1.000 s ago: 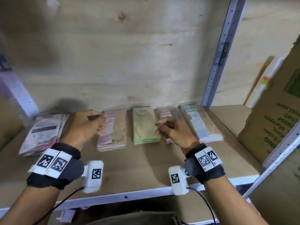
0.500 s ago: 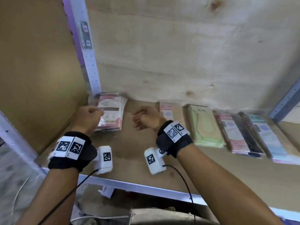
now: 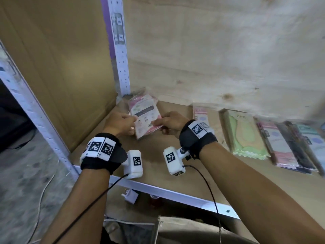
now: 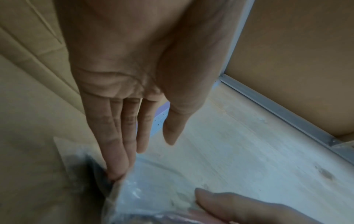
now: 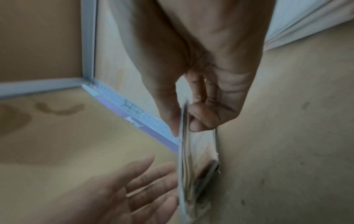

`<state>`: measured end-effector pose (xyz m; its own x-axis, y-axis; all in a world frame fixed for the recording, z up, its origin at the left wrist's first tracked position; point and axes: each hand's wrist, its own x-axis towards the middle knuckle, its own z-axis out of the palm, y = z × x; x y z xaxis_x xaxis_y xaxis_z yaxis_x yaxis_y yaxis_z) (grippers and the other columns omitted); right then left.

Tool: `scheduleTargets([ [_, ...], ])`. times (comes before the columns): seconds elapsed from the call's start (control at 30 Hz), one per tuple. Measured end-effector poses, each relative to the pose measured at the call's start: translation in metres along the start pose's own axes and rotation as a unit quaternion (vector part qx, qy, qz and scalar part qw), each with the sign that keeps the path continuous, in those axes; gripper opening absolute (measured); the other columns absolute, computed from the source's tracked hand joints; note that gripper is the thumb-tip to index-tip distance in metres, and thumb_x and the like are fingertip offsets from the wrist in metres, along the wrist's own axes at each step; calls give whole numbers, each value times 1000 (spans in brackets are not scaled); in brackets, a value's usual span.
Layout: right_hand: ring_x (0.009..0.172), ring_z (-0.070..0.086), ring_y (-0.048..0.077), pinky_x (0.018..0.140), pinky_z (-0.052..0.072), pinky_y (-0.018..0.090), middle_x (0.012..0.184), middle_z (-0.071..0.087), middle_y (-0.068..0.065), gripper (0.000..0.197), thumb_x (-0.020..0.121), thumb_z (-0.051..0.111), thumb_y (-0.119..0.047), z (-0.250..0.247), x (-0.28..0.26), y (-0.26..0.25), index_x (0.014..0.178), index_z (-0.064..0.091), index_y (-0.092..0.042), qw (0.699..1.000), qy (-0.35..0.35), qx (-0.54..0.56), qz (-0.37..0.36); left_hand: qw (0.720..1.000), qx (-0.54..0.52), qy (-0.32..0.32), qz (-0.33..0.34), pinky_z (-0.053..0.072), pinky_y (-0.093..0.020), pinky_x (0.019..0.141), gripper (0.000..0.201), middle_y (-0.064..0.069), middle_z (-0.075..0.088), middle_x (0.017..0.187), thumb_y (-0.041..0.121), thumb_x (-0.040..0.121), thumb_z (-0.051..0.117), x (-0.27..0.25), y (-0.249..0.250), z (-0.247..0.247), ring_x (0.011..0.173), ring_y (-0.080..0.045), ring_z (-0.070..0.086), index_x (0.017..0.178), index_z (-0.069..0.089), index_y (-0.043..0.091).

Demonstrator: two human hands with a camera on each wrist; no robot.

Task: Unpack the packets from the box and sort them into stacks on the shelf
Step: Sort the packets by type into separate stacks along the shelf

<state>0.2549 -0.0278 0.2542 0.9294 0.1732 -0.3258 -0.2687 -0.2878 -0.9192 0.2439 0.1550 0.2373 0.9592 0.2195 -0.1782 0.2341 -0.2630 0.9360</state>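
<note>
Right hand [image 3: 169, 121] of mine pinches the near right corner of the pink packets [image 3: 146, 118], thumb on top and curled fingers underneath, which the right wrist view shows plainly: the bundle runs edge-on down from between my thumb and fingers [image 5: 203, 121]. Left hand [image 3: 121, 123] is at the opposite, left edge, with fingers straight and only the fingertips [image 4: 118, 169] touching the plastic wrap; it grips nothing.

So the bundle lies between my two hands, in the far left corner of the shelf [image 3: 158, 166], close to the perforated upright post [image 3: 119, 50] and the cardboard side wall [image 3: 58, 76]. Its long axis runs from near me toward the back wall, leaning a little to the left at the far end. Whether its underside rests on the shelf or is slightly lifted at my end, I cannot tell.

What matters for the coming move, I judge, is that the grip is all on the right side and the left merely steadies. The other stacks lie in a row off to my right: a pale pink one [image 3: 202, 115] partly behind my wrist, then the green stack [image 3: 246, 134], both well apart from this corner. To square the bundle parallel with them I would swing the far end rightward, pressing with the left fingertips.
</note>
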Motion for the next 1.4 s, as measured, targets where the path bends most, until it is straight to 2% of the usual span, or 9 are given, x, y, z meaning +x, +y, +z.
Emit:
scheduleTargets([
  [0.13,59,47,18,51,43,23,97,66,20,23,88,66,0,-22,-37,-3,110,66,5,997,21,4,-76,992,-115,-55,3,62,-33,66,32,-12,73,101,40,93,64,-16,12,8,77,-25,74,108,67,12],
  [0.33,63,54,10,57,43,14,77,63,-2,24,77,72,2,-55,-98,-1,98,74,-9,941,103,-177,-268,940,-294,-173,18,61,-42,79,98,-20,64,125,69,63,79,-45,36,25,106,-38,70,131,54,2],
  [0.5,91,52,18,78,44,23,103,56,7,40,75,80,-16,-78,-132,13,113,68,-21,874,121,-363,-299,918,-340,-197,48,62,-32,73,43,-22,70,119,29,91,71,-63,47,50,107,-28,72,123,58,3],
  [0.6,96,50,13,86,42,23,105,58,0,43,71,83,-43,-102,-147,26,109,69,-30,888,98,-345,-287,933,-290,-210,46,61,-27,67,17,-19,72,115,12,97,59,-71,43,63,99,-23,74,112,63,5],
  [0.73,94,55,7,84,46,21,103,58,-9,41,79,73,-51,-138,-152,50,113,64,-29,922,181,-245,-240,929,-245,-270,54,61,-29,70,26,-20,70,120,10,98,58,-84,46,79,100,-26,74,123,57,3],
  [0.9,82,64,26,63,53,27,103,69,14,29,92,67,-22,-166,-154,83,118,63,-10,990,15,-26,-135,923,-202,-321,60,62,-32,75,28,-20,70,121,12,97,60,-99,50,107,106,-30,71,122,56,2],
  [1.03,70,54,21,45,46,21,89,63,14,23,93,63,-9,-183,-160,98,116,62,-4,990,-7,7,-140,945,-214,-240,60,55,-40,95,35,-15,71,120,20,95,64,-90,53,118,110,-28,68,126,62,5],
  [1.23,74,52,23,49,44,21,91,61,15,25,92,64,-8,-205,-167,109,118,63,-7,992,-24,-4,-121,971,-189,-78,121,54,-29,77,16,4,75,84,32,87,74,-62,47,110,71,-9,69,95,75,18],
  [1.4,76,51,25,52,44,23,92,61,17,30,93,64,-12,-214,-169,116,123,63,-9,992,-25,-11,-123,984,-73,-77,145,49,-27,69,25,4,65,66,40,93,66,-53,37,120,53,-5,62,85,74,18],
])
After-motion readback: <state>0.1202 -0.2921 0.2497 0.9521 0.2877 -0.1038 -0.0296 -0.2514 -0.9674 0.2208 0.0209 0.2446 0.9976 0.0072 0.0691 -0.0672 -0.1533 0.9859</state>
